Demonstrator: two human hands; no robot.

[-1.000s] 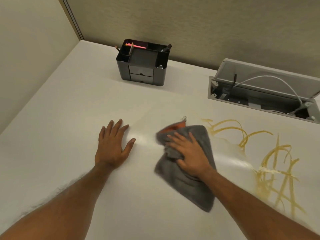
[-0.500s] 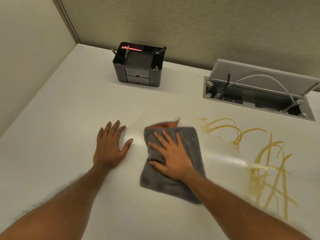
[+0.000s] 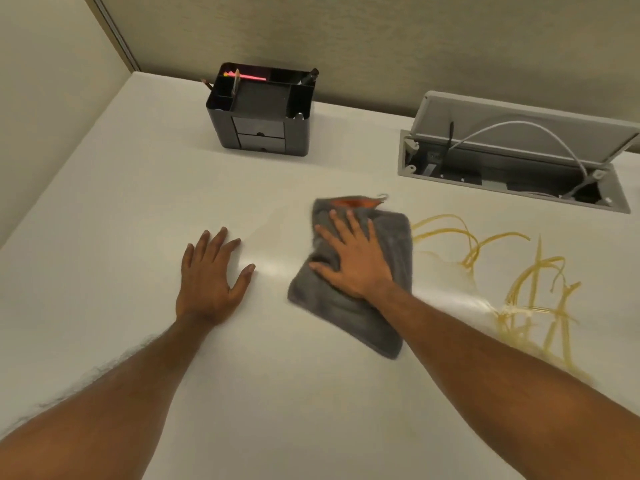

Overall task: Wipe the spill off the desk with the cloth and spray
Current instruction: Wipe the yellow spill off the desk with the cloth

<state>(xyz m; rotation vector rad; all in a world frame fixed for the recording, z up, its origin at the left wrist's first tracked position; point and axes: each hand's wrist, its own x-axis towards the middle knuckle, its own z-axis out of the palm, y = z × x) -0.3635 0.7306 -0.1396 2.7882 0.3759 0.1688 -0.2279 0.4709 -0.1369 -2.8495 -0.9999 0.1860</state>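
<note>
While the right hand (image 3: 353, 261) presses flat on the grey cloth (image 3: 349, 271), bare desk (image 3: 138, 237) lies beyond its fingertips; the spill (image 3: 519, 271) starts beside the cloth's far edge (left hand (image 3: 207, 275) flat, holding nothing).

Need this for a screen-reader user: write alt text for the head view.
A person's right hand presses a grey cloth flat on a white desk, just left of yellow-brown spill streaks; the left hand lies flat on the desk beside it. A black desk organiser and an open cable box stand at the back.

White desk (image 3: 138, 209) with black organizer (image 3: 263, 112), grey cloth (image 3: 394, 240), yellowish spill streaks (image 3: 526, 308) and open cable box (image 3: 502, 174)
</note>
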